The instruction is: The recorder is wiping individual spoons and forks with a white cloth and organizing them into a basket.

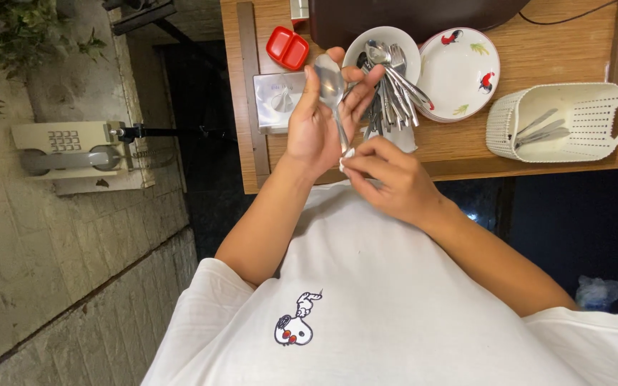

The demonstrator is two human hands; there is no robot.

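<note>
- Person's left hand grips a steel spoon w/ fingers curled round it, held in the air above the worktop edge.
- Right hand is closed in a pinch on a small white tissue, pressed at the spoon's handle end, just below the left palm.
- Spoon's long axis runs away from the body: bowl at the far end, by the left fingertips, concave face toward the camera; handle end points back toward the chest.
- Risk, as a judgement: polished steel may slide thru the fingers if the wiping pull is hard; it would likely drop onto the worktop edge or the lap.
- Just beyond the left fingertips, a white bowl holds more spoons; a swing of the bowl end could knock them.
</note>
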